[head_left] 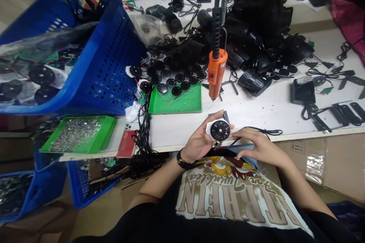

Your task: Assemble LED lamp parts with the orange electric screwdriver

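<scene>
My left hand (pixel 197 145) holds a white piece with a round black disc (pixel 220 130) on its face, fingers behind it and thumb along its upper edge. A small circuit board with thin red and black wires (pixel 216 144) hangs at its lower side. To the right, my right hand (pixel 253 144) is held with its thumb apart from the fingers, fingertips close to the disc's edge. A black cable (pixel 269 132) runs behind this hand; whether the fingers touch it I cannot tell. Just beyond the disc lies a dark flat frame (pixel 226 116), partly covered.
An orange electric screwdriver (pixel 218 74) hangs above the table. A green tray (pixel 175 100) bears several black discs; another green tray (pixel 105 136) holds small metal parts. A blue basket (pixel 114 45) stands left, near a red phone (pixel 127 143). Black housings (pixel 253 82) crowd the back.
</scene>
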`<action>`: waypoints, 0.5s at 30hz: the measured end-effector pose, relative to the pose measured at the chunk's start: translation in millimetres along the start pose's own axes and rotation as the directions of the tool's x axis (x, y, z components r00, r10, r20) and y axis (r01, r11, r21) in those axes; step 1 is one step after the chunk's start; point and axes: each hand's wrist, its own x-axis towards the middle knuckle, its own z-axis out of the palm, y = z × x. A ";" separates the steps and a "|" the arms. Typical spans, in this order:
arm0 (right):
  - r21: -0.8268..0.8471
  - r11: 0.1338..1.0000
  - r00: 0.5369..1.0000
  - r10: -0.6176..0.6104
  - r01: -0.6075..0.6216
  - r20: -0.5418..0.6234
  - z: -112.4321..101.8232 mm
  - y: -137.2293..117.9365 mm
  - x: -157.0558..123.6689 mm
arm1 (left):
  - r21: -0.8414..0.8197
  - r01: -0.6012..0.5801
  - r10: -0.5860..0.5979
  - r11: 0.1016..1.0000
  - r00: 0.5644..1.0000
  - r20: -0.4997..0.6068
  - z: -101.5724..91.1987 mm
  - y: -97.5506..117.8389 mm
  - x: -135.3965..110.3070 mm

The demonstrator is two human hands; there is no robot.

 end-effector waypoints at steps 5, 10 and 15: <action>0.194 0.977 0.951 -0.021 0.084 -0.307 6.4 -16.1 7.9 | -0.007 0.010 -0.010 1.000 1.000 0.011 5.8 -1.0 -0.3; 0.301 0.938 0.869 -0.002 0.174 -0.495 11.4 -36.8 24.5 | -0.016 0.031 -0.031 0.999 0.999 -0.006 9.1 -0.9 -1.0; 0.340 0.921 0.860 0.011 0.190 -0.511 14.6 -43.4 33.5 | 0.000 0.012 -0.012 1.000 1.000 -0.013 6.5 -1.1 -0.7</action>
